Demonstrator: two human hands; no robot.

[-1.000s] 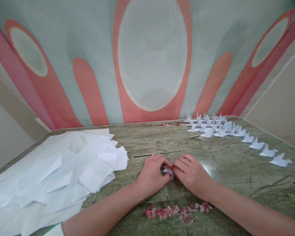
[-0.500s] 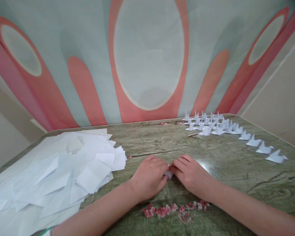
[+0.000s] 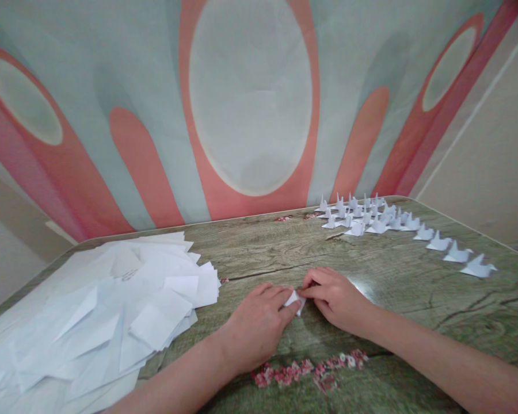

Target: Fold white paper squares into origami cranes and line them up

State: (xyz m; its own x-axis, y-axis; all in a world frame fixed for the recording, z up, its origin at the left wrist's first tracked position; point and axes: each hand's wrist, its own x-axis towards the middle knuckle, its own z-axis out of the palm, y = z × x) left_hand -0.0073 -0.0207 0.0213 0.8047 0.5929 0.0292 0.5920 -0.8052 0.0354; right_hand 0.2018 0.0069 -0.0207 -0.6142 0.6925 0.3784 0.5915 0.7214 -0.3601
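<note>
Between my two hands is a small folded piece of white paper (image 3: 294,299), low over the wood-grain table near its middle. My left hand (image 3: 262,316) grips the paper's left side, its thumb below and fingers above. From the right, my right hand (image 3: 333,296) pinches the paper's right edge between thumb and fingertips. Part of the paper is hidden behind the left fingers. At the far right stand several folded white paper birds (image 3: 379,223), the closest one (image 3: 479,266) at the end of their curved row.
A wide, loose heap of white paper sheets (image 3: 90,316) covers the table's left side. Pink printed blossoms (image 3: 308,369) mark the tabletop (image 3: 259,253) in front of my hands. Behind the table's far edge rises a patterned backdrop (image 3: 250,98).
My left fingers have shifted and flattened a little, so more of the folded paper shows. The right hand stays at the paper's edge. The whole view has turned slightly.
</note>
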